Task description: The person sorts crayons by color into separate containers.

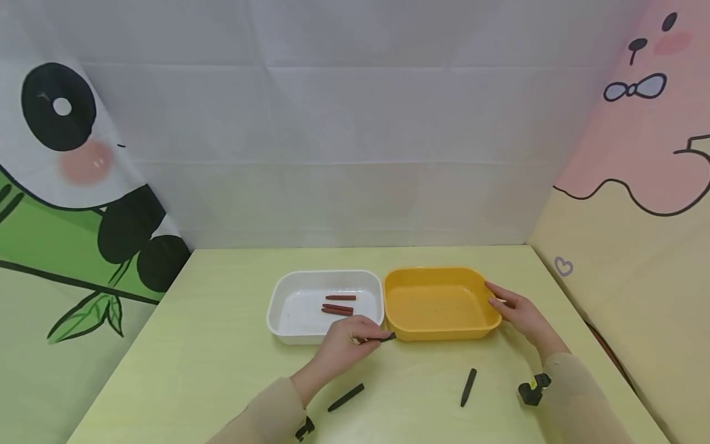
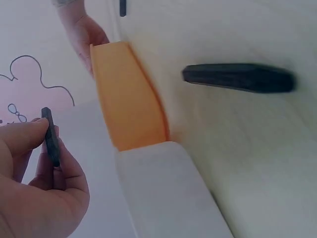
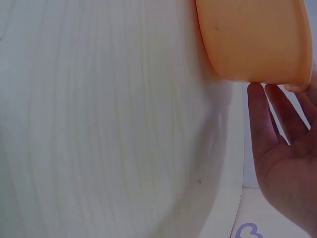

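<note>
My left hand [image 1: 345, 345] pinches a black crayon [image 2: 51, 136] between thumb and fingers, above the near edge where the two trays meet. Three reddish-brown crayons [image 1: 338, 307] lie in the white tray [image 1: 288, 339], beside that hand. My right hand [image 1: 524, 317] touches the right end of the yellow tray [image 1: 444, 334]; its fingers [image 3: 262, 119] are nearly straight against the outer wall. On the table, one black crayon [image 1: 346, 398] lies near my left wrist and another black crayon [image 1: 468, 387] lies in front of the yellow tray.
The trays stand side by side on the pale yellow-green table [image 1: 222, 345]. A white cloth wall [image 1: 355, 154] rises behind it, with cartoon-printed panels [image 1: 627, 234] at both sides. Each wrist carries a small black device [image 1: 534, 390].
</note>
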`<act>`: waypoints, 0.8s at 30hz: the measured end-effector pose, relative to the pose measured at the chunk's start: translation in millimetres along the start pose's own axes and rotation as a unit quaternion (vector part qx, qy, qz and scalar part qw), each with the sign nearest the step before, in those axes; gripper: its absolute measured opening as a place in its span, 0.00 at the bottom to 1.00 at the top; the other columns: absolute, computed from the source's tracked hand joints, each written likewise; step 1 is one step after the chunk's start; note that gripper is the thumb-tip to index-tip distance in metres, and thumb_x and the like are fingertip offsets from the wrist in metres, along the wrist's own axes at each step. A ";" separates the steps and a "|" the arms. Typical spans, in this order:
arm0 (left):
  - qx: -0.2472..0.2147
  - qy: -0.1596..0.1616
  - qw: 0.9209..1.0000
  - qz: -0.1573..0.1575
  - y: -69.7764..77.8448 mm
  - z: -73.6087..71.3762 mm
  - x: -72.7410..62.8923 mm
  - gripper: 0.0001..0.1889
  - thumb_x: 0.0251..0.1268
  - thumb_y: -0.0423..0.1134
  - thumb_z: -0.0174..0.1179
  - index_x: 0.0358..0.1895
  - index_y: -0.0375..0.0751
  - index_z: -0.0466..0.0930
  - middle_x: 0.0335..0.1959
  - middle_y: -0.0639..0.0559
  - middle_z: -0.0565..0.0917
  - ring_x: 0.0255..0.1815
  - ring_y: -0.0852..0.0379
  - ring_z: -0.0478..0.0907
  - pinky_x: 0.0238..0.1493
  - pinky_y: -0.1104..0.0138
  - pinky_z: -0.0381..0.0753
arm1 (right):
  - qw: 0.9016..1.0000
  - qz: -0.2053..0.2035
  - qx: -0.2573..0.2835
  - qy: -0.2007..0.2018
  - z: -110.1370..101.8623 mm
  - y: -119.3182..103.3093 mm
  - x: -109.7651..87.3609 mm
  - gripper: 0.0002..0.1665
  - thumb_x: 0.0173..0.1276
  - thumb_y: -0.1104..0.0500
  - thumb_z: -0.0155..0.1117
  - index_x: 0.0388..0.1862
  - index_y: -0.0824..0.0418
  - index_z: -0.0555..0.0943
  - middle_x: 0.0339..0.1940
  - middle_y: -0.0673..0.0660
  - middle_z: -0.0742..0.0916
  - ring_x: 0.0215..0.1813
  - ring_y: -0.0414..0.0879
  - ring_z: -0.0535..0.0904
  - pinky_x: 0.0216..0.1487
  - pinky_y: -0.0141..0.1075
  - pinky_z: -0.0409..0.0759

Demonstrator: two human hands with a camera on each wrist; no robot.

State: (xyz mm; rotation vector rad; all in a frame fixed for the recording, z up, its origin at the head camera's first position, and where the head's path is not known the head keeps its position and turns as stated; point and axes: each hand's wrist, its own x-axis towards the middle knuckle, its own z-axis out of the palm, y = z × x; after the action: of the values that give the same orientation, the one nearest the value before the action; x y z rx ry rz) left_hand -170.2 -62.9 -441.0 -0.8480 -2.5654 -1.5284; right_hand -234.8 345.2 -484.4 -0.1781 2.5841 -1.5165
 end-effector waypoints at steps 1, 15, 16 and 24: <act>-0.006 -0.001 1.000 0.001 2.5 1.6 4.2 0.12 0.58 0.26 0.69 0.42 0.45 0.92 0.37 0.57 0.86 0.36 0.62 0.78 0.35 0.70 0.82 | 1.000 0.002 0.001 0.001 0.5 0.2 0.0 0.34 0.79 0.52 0.54 0.77 0.63 0.60 0.75 0.71 0.63 0.68 0.67 0.68 0.59 0.47 0.79; -0.040 0.015 0.999 0.008 29.9 17.9 57.3 0.11 0.60 0.27 0.68 0.44 0.44 0.91 0.38 0.55 0.87 0.35 0.62 0.77 0.35 0.71 0.82 | 1.000 0.008 -0.002 0.005 1.7 -0.3 -1.5 0.34 0.79 0.52 0.53 0.78 0.63 0.59 0.76 0.71 0.62 0.71 0.69 0.62 0.64 0.56 0.72; -0.039 0.014 0.999 0.005 29.5 19.9 60.2 0.11 0.61 0.28 0.68 0.44 0.44 0.91 0.38 0.54 0.87 0.35 0.61 0.77 0.36 0.71 0.82 | 1.000 0.008 -0.002 0.006 1.8 -0.6 -1.8 0.34 0.79 0.52 0.53 0.78 0.63 0.59 0.76 0.71 0.62 0.71 0.69 0.62 0.64 0.56 0.71; -0.024 0.009 1.000 -0.017 14.4 39.3 81.9 0.12 0.62 0.28 0.67 0.45 0.46 0.91 0.40 0.55 0.87 0.38 0.61 0.78 0.36 0.71 0.81 | 1.000 0.010 0.002 0.010 2.2 0.7 -3.4 0.34 0.80 0.51 0.52 0.78 0.62 0.60 0.76 0.70 0.62 0.72 0.69 0.60 0.66 0.57 0.69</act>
State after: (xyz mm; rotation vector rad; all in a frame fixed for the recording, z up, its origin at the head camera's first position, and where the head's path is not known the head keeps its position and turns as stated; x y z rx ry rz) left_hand -223.7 10.2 -425.1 -0.7951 -2.5537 -1.6058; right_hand -231.1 344.2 -485.9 -0.1360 2.5899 -1.5248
